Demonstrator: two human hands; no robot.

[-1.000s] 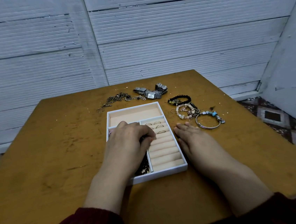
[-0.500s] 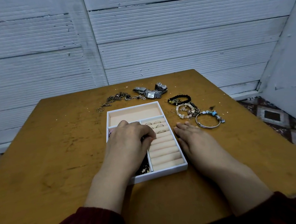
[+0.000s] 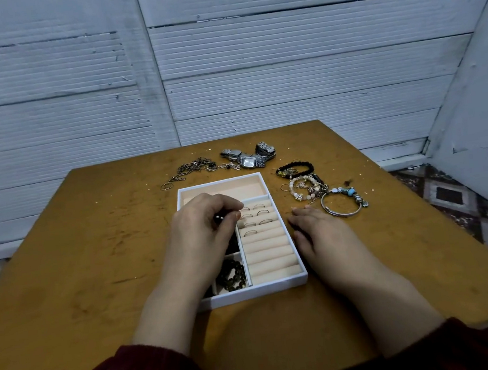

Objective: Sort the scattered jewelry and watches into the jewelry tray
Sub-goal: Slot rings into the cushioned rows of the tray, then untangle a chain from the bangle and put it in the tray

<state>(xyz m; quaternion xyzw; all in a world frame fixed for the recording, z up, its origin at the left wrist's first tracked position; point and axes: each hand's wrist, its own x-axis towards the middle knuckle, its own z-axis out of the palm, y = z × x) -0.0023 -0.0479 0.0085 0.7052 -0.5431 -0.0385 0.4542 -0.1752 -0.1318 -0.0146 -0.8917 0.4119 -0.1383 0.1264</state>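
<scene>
At the centre of the frame, the jewelry tray (image 3: 262, 289) sits on the brown surface (image 3: 94, 261), and our left hand (image 3: 202, 231) hovers over its left compartments. Its grip is clamped, thumb and fingertips curled on a dark beaded piece (image 3: 218, 218). We judge this step to be setting that piece into a left compartment, above the beaded bracelet (image 3: 232, 275) already lying in the lower one. Our right hand (image 3: 323, 230) lies flat on the surface, just beside the tray's right wall, its grip apart and empty. Several rings (image 3: 259, 213) sit in the padded rolls.

Unsorted pieces remain: watches (image 3: 249, 158) and chains (image 3: 193, 169) above the tray, bracelets (image 3: 306, 187) and a bangle (image 3: 341, 204) to its right. Next we would release the beads, then reach for the nearby bracelets. We can read no brand or writing; the watch dial is too small.
</scene>
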